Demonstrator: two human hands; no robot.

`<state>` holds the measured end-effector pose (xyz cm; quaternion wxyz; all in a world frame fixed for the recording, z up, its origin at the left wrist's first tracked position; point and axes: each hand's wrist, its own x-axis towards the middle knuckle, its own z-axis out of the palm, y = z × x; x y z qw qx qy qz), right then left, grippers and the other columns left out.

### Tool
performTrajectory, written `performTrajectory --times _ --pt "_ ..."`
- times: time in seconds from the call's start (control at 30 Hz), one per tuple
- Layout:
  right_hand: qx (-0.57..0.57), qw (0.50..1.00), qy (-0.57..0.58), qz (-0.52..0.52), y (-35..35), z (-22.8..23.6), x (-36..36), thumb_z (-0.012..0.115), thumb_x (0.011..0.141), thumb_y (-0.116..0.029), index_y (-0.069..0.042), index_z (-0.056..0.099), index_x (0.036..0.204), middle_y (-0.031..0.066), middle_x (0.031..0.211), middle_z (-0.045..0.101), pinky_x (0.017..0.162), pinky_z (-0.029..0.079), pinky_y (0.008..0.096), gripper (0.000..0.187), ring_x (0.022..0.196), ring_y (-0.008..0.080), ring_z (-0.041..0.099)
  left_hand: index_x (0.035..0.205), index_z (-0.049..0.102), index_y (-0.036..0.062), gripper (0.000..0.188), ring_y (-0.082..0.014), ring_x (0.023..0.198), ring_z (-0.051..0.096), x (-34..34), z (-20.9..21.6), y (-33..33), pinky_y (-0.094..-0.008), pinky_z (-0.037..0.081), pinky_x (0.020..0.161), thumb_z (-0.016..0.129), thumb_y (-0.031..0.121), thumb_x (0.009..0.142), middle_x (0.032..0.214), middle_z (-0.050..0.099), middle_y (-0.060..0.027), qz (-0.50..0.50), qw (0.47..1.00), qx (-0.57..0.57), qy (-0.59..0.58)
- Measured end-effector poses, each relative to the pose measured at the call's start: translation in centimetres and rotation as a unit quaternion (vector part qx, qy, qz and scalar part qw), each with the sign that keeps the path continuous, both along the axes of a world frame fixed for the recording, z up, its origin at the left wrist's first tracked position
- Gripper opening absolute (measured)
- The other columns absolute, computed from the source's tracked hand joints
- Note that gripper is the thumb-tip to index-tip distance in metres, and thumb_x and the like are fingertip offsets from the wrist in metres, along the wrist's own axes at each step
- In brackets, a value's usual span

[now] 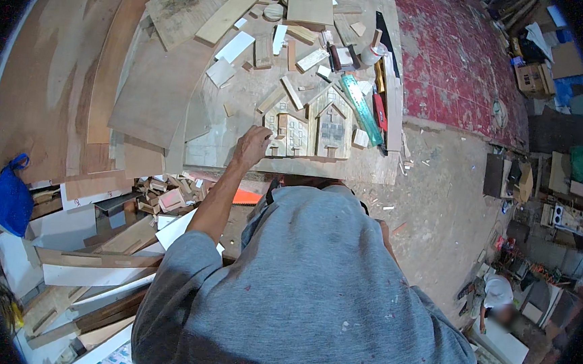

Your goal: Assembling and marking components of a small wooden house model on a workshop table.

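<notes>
My left hand (pixel 253 143) reaches over the workbench with its fingers curled together. Its fingertips are at the left edge of a wooden building model (pixel 287 131) with small window outlines; whether they pinch something is too small to tell. Beside that model stands a wooden house front (pixel 330 125) with a peaked roof, a cross and dark window marks. Loose wood strips (pixel 292 92) lie just above the two pieces. A green ruler (pixel 362 110) slants along the house's right side. My right hand is hidden by my body; only a bit of the right arm shows.
Wood offcuts (pixel 263 51), a white cup (pixel 373 53) and a red-handled tool (pixel 380 112) lie on the workbench (pixel 202 150). Plywood sheets (pixel 159 95) lean at the left. Scrap wood (pixel 107 260) is piled below them. Another person (pixel 498 291) is at the far lower right.
</notes>
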<state>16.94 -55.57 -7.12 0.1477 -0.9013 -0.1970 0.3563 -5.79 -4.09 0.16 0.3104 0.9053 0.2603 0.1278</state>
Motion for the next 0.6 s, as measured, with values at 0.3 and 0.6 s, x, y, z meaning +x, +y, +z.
performTrajectory --times 0.3,0.6 --pt "0.040 0.999 0.011 -0.033 2.2 1.7 1.1 0.071 0.080 -0.035 -0.004 0.073 0.089 0.0224 0.083 0.070 0.068 0.054 0.0414 0.033 0.080 0.0352 0.071 0.113 0.060 0.0068 0.034 -0.0334 0.095 0.062 0.1 0.0 -0.9 -0.0428 0.051 0.082 0.070 0.005 0.080 0.098 0.065 -0.0149 0.083 0.994 -0.070 -0.003" --pt "0.050 0.998 0.006 -0.033 3.1 3.9 1.9 0.070 0.080 -0.034 -0.003 0.073 0.090 0.0224 0.084 0.070 0.069 0.054 0.0414 0.033 0.081 0.0350 0.070 0.111 0.062 0.0085 0.032 -0.0321 0.093 0.065 0.9 0.2 -0.7 -0.0414 0.052 0.081 0.069 0.003 0.080 0.096 0.065 -0.0141 0.090 0.993 -0.077 0.013"
